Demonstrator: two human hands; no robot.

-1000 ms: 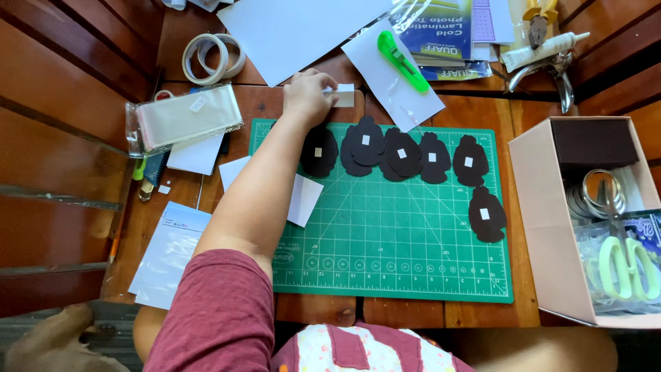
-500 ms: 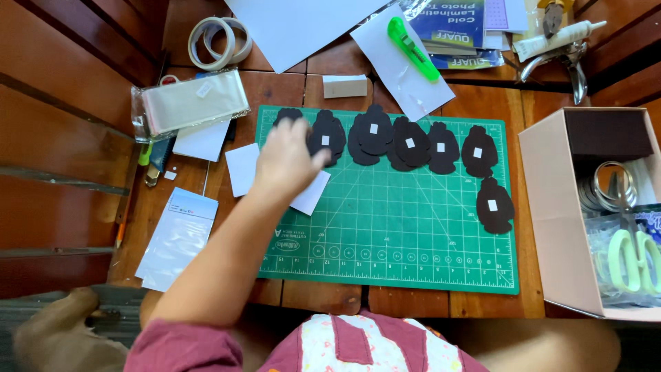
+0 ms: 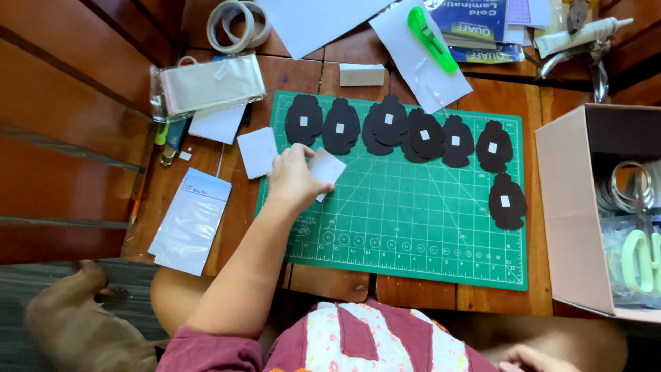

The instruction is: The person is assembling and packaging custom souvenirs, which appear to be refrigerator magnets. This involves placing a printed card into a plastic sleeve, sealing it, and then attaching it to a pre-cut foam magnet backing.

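- wooden table [image 3: 441,289] with a green cutting mat [image 3: 413,227], black cutouts [image 3: 406,131] in a row along its top edge.
- my left hand [image 3: 292,180] pinches a white sheet [image 3: 326,169] at the mat's left edge; it could slip or crease, i think.
- my right hand [image 3: 527,359] is barely in view at the bottom; i cannot tell its state.

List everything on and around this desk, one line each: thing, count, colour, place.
cutting mat: 1, green, centre of desk
paper cutouts: about 8, black, along mat's top and right
paper square: 1, white, under left hand
utility knife: 1, bright green, top
tape rolls: 2, pale, top left
cardboard box: 1, tan, right
scissors: 1, pale green, in box
left hand: on the paper square
right hand: bottom edge, empty
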